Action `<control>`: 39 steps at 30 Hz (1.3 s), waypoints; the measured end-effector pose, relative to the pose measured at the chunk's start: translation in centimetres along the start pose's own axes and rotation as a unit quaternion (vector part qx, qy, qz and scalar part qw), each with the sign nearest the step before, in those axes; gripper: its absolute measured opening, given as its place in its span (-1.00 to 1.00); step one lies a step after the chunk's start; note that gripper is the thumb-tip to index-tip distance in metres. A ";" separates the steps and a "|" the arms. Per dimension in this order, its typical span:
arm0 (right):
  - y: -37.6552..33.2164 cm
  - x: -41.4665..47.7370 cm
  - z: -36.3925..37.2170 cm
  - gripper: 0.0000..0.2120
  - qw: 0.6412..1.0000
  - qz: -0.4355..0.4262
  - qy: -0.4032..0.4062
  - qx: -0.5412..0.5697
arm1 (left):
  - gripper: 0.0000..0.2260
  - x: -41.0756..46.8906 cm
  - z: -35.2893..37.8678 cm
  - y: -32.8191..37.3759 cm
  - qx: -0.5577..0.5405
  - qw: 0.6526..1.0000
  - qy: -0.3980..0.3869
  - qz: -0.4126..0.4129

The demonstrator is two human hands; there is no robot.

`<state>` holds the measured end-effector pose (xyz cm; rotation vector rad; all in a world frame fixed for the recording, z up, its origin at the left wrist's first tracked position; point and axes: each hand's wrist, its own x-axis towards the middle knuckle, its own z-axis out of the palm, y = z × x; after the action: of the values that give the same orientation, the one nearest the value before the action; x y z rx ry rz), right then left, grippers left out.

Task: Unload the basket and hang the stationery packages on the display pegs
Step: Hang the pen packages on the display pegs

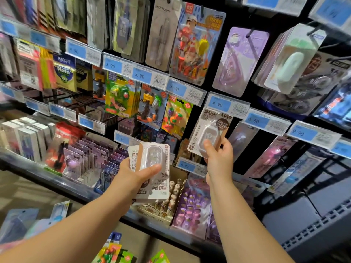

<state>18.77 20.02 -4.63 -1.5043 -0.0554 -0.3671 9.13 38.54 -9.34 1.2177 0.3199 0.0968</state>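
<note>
R hand (pixel 218 158) pinches single pkg (pixel 208 128) at bottom end, thumb on blister; pkg upright, top just under 4.90 price tag (pixel 220 104). L hand (pixel 133 171) grips stack (pixel 153 154) of same pkgs, upside down, below-left of tag. Prob light; card stiff-ish but bends, blister slick and crushable. Best hold low on card edges, leaving hang hole free. Peg near tag not visible.

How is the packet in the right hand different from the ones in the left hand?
The right hand pinches one packet, upright, raised by the 4.90 price tag. The left hand grips a stack of packets, upside down and lower. Both have white-and-brown cards with clear bubbles.
</note>
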 end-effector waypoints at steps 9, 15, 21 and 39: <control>0.6 0.9 0.8 -0.62 0.999 0.014 0.038 -0.037 | -0.48 0.1 -0.2 0.1 -0.009 1.000 0.003 0.002; 0.8 0.8 0.9 -0.39 0.982 0.068 0.055 -0.167 | -0.37 0.3 -0.4 0.0 0.012 1.000 -0.010 0.005; -1.3 -4.9 1.1 -0.81 0.961 -0.012 -0.096 -0.260 | -0.38 0.1 -0.4 0.1 0.001 1.000 0.001 -0.018; 0.0 -7.6 1.8 -0.95 0.949 0.196 -0.241 -0.043 | -0.32 0.5 -0.8 -0.3 -0.004 1.000 0.018 -0.020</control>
<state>11.91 23.30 -6.48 -1.6191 -0.1254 0.3282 9.39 39.24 -9.98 1.2016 0.3744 0.0849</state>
